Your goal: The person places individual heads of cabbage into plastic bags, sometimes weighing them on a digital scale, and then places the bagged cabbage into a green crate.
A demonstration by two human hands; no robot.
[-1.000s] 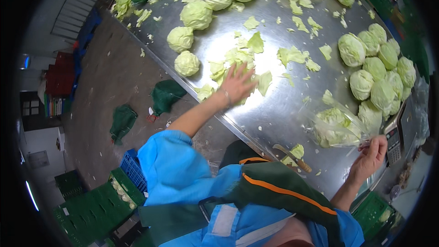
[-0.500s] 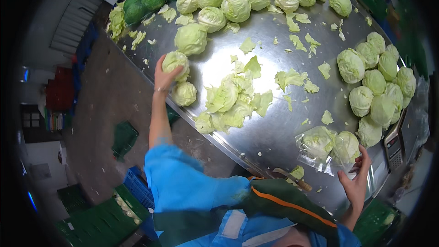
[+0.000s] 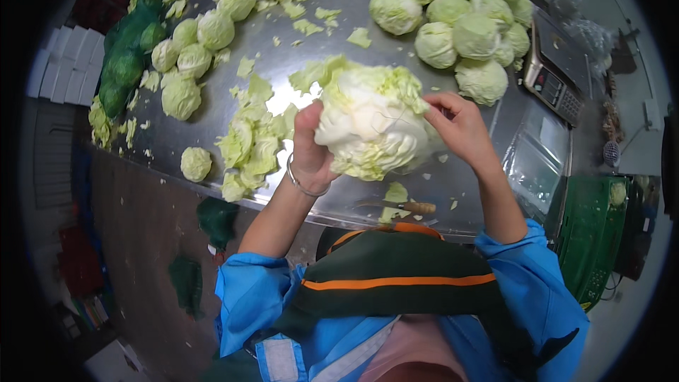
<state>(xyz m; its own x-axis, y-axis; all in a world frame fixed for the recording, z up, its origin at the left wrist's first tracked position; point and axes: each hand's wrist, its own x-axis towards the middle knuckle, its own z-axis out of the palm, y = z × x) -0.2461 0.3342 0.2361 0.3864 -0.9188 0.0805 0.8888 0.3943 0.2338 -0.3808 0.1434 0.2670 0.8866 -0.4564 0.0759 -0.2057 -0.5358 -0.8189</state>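
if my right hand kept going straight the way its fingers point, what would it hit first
The right hand already touches the cabbage it holds; its fingers point left into it. So the cabbage comes first, with the left hand gripping the far side beyond.

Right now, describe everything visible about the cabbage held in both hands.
The cabbage is a pale green-white head with loose, ragged outer leaves and a smooth whitish core area facing the camera. It is held up above the steel table, with the left hand gripping its left side and the right hand pinching its right-side leaves.
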